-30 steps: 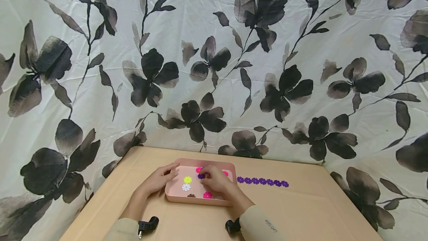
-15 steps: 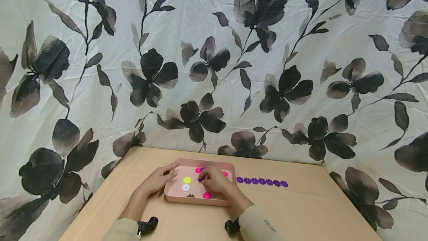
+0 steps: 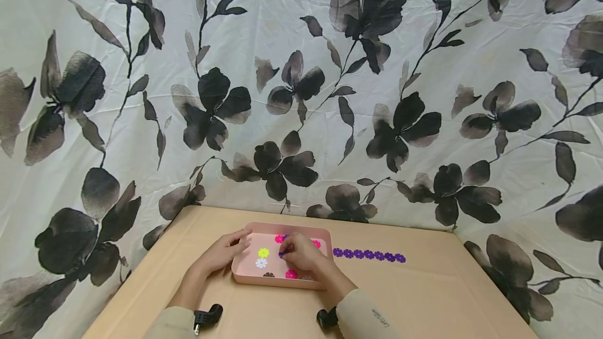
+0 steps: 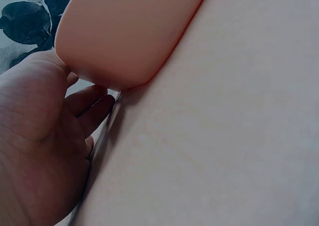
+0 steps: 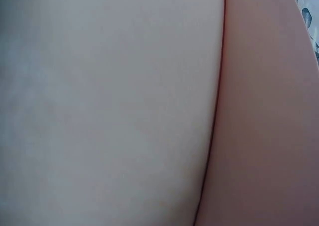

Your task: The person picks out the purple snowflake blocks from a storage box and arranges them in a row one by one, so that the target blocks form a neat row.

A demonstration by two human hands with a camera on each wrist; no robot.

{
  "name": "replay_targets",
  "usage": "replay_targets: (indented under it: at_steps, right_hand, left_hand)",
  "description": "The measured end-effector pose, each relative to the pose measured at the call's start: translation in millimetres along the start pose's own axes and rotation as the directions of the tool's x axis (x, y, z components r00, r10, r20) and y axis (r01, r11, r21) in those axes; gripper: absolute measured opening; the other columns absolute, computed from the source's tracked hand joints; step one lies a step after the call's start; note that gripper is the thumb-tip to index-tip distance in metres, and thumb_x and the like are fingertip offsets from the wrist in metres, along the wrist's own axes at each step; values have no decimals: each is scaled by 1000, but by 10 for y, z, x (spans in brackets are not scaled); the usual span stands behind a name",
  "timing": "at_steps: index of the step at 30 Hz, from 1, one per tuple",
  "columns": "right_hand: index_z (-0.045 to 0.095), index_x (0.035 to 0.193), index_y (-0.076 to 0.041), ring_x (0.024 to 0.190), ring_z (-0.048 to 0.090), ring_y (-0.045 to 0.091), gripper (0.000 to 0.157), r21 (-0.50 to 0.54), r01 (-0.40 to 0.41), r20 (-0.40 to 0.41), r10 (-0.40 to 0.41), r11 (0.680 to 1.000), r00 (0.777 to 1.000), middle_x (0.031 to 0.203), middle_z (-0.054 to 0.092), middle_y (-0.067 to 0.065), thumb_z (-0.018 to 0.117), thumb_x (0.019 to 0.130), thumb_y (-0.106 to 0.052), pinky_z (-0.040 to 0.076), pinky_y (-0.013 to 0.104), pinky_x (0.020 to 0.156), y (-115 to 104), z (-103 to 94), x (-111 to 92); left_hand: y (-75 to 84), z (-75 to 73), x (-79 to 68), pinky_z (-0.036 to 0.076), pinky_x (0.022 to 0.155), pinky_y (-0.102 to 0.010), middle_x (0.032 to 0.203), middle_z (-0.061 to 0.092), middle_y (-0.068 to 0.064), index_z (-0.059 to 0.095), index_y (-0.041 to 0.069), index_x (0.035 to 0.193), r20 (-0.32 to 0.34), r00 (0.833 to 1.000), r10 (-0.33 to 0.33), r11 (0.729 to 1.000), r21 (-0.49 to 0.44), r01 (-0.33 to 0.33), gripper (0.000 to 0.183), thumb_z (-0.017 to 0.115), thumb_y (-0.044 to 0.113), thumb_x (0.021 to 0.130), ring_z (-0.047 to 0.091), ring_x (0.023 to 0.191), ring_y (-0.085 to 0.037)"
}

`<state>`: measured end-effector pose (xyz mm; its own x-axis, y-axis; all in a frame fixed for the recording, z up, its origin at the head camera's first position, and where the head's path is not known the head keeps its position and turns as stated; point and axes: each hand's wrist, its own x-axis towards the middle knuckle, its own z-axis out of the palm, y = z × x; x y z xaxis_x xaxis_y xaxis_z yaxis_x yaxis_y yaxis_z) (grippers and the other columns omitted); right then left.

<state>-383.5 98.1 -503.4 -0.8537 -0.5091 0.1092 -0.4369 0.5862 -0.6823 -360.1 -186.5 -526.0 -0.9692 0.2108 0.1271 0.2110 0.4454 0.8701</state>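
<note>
A shallow pink tray [image 3: 281, 279] stands on the table, and my left hand [image 3: 221, 251] grips its left side. In the left wrist view, the fingers [image 4: 94, 111] of that hand bend against the outside of the tray's corner. My right hand [image 3: 303, 252] is inside the tray, with thumb and forefinger pinching a purple flower-shaped piece [image 3: 281, 255], mostly hidden by the fingertips. Around it lie a yellow flower piece [image 3: 263, 252], a white one [image 3: 261, 263] and several pink ones [image 3: 291, 274]. The right wrist view shows only table and tray wall.
A row of joined purple flower pieces [image 3: 369, 255] runs rightward from the tray's right side across the tan table [image 3: 424, 297]. A brown piece [image 3: 268, 275] sits by the tray's near wall. Behind the table hangs a white cloth [image 3: 282, 25] with dark printed flowers.
My right fingertips have shifted slightly toward the near side within the tray, and a purple piece beyond them has come into view. My left hand has stayed on the tray.
</note>
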Motion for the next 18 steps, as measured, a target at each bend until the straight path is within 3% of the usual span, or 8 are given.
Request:
replay_targets:
  at_steps: [7,13,18]
  right_hand:
    - [79,100,-10,88,57,14,16,33,-3,-10,3,999,1000,96,64,0,81,87,0,56,21,75,-37,-39,-67]
    - [80,109,-16,91,62,18,22,90,-59,-40,63,994,997,99,69,-3,79,90,-5,60,25,77,-29,-165,-223]
    - [80,111,-15,90,66,17,22,87,23,-143,-10,996,990,103,74,0,76,93,-4,62,25,82,42,-362,-337]
  left_hand:
    - [4,-4,-9,19,128,-62,167,33,-20,47,9,157,1,1000,3,1000,-9,-3,56,60,30,107,24,158,-42]
    - [0,-9,-3,19,128,-62,167,34,-20,48,9,156,0,1000,-1,1000,-11,1,55,60,30,107,25,157,-43]
    - [-12,-9,2,19,128,-62,167,34,-20,48,9,156,6,1000,5,1000,-8,-5,54,60,30,107,25,158,-43]
